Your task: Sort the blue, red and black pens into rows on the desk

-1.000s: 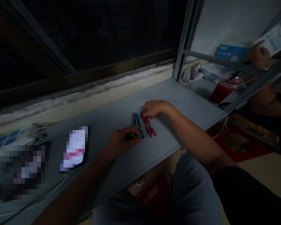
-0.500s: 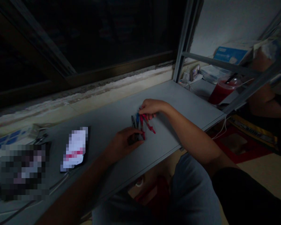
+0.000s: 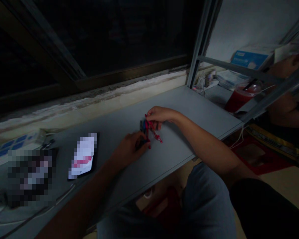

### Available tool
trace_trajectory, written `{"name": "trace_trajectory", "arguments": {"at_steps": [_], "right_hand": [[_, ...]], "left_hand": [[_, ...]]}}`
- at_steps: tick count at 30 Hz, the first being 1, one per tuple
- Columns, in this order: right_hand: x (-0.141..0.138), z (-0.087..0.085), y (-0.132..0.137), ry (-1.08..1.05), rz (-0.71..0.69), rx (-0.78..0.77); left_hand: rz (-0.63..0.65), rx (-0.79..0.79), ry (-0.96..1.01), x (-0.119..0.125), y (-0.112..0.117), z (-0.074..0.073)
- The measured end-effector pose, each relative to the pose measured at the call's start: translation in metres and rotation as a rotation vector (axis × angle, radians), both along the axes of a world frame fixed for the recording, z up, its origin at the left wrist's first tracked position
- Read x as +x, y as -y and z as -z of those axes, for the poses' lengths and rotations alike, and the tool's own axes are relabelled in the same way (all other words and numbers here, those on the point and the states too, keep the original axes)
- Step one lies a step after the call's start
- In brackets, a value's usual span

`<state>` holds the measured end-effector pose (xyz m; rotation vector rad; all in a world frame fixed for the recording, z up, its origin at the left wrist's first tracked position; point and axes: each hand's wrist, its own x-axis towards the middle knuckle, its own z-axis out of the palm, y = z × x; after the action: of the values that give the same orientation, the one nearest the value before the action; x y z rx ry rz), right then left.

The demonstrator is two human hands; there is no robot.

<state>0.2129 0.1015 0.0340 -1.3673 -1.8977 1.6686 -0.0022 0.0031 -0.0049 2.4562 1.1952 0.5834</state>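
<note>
Several slim pens, dark, blue and red, stand close together over the grey desk (image 3: 174,139), between my hands. My left hand (image 3: 129,146) pinches the lower ends of the dark pens (image 3: 141,125), the blue pen (image 3: 144,124) and a red one. My right hand (image 3: 160,115) comes from the right, thumb and fingertips closed on the top of a red pen (image 3: 147,124). Below its curled fingers another red pen (image 3: 158,137) slants down to the right. Dim light and the fingers hide parts of the pens.
A lit phone (image 3: 83,156) lies left of my hands, near a pixelated dark object (image 3: 31,177), cables and a white-and-blue box (image 3: 15,146). Metal posts (image 3: 196,49) divide off the right side, where a cup of red drink (image 3: 241,96) and another person's arm (image 3: 281,109) show.
The pens are drawn closer together, and the red pen's tip now shows above my right fingertips. My left hand has shifted slightly left. The whole view has turned a little.
</note>
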Motion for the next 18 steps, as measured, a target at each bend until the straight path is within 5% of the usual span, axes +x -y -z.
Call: {"name": "trace_trajectory", "arguments": {"at_steps": [4,11,18], "right_hand": [[-0.0021,-0.0025,0.0028,-0.056,0.061,0.000],[-0.0020,0.0037,-0.0014,-0.120,0.050,-0.017],[-0.0039,0.0028,0.0004,-0.162,0.085,-0.011]], "left_hand": [[-0.048,0.063,0.029,0.0002,-0.0003,0.0018],[0.114,0.057,0.019,0.0019,-0.0006,0.0027],[0.088,0.098,-0.021,0.0029,0.0021,0.0051]]}}
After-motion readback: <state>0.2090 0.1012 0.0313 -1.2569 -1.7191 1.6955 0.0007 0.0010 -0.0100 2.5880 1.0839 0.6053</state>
